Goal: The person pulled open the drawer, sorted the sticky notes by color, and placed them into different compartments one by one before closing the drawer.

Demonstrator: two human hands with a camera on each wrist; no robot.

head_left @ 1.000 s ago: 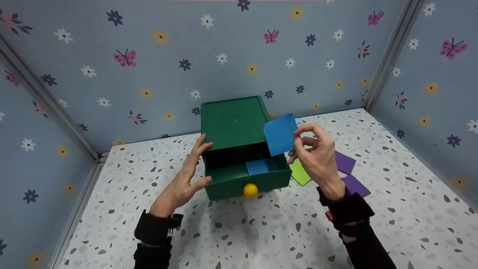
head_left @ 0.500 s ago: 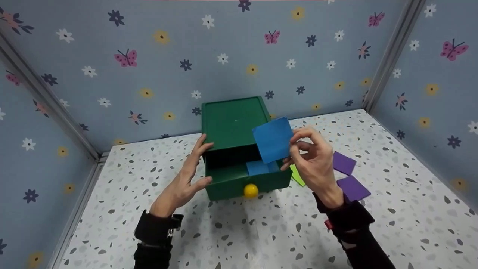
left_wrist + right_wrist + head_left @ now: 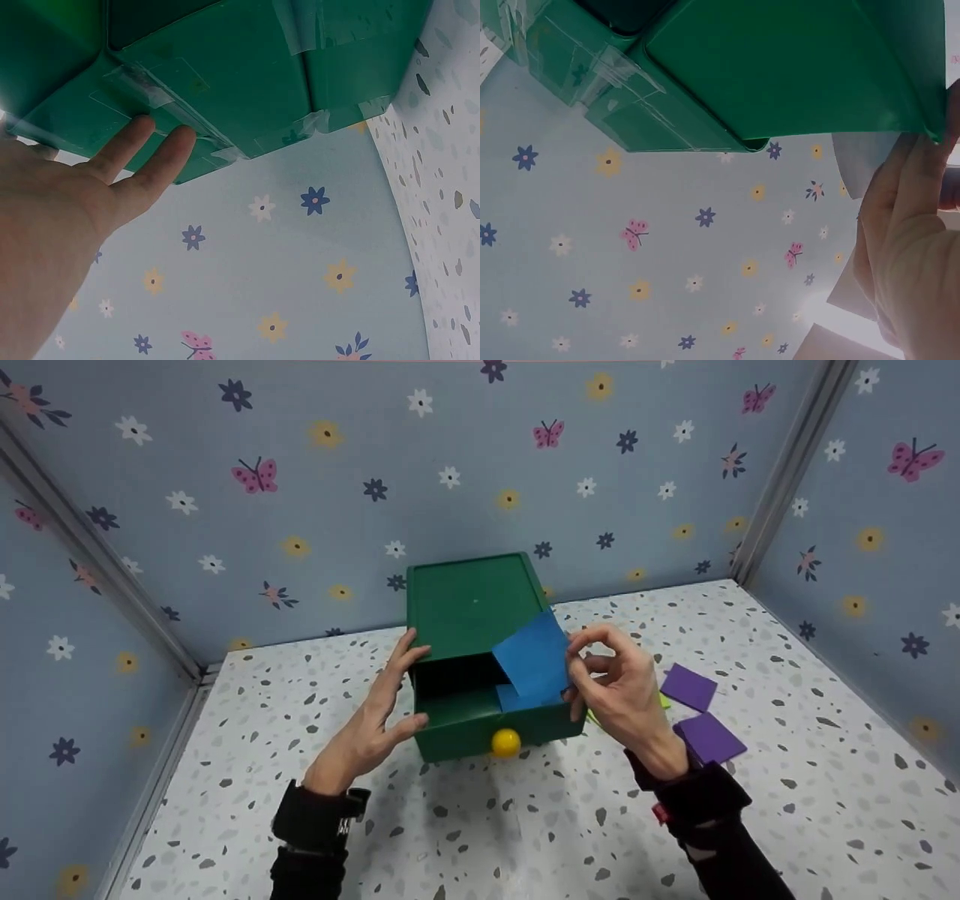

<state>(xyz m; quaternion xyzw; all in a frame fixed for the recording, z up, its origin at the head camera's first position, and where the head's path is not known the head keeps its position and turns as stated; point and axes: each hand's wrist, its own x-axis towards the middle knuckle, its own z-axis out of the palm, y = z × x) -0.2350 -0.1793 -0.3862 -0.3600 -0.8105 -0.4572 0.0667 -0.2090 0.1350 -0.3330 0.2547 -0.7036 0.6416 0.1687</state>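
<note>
Walls [image 3: 450, 517] blue-grey, printed with flowers and pink butterflies, around the back and both sides; metal posts [image 3: 791, 465] at the corners. Below, the tabletop [image 3: 480, 832], white with grey speckle. Green drawer unit [image 3: 476, 604] on it, near the back wall, a little off-square, raised rim around its top. Its drawer [image 3: 457, 745] is pulled out toward the person, interior in shadow at the rear. Black sleeves and wrist straps on both arms. Left hand [image 3: 364, 739]: grasping nothing, fingers extended along the unit's left side, thumb reaching to the left end of the drawer front. Right hand [image 3: 622, 690]: thumb and index finger pinch a blue square [image 3: 536, 652] by its right edge, other fingers bent beneath. The held square is tilted above the right part of the drawer, lower end down by the opening; cannot tell whether it touches anything inside. Two purple squares [image 3: 688, 688] flat on the tabletop, right of the unit, one nearer the person and partly behind the wrist. Second blue square [image 3: 508, 700] inside the drawer at the right, mostly covered from view by the held one. Lime-green slivers [image 3: 664, 701] show on either side of the right hand, rest hidden. Smallest: round yellow knob [image 3: 506, 742] on the drawer front.
</note>
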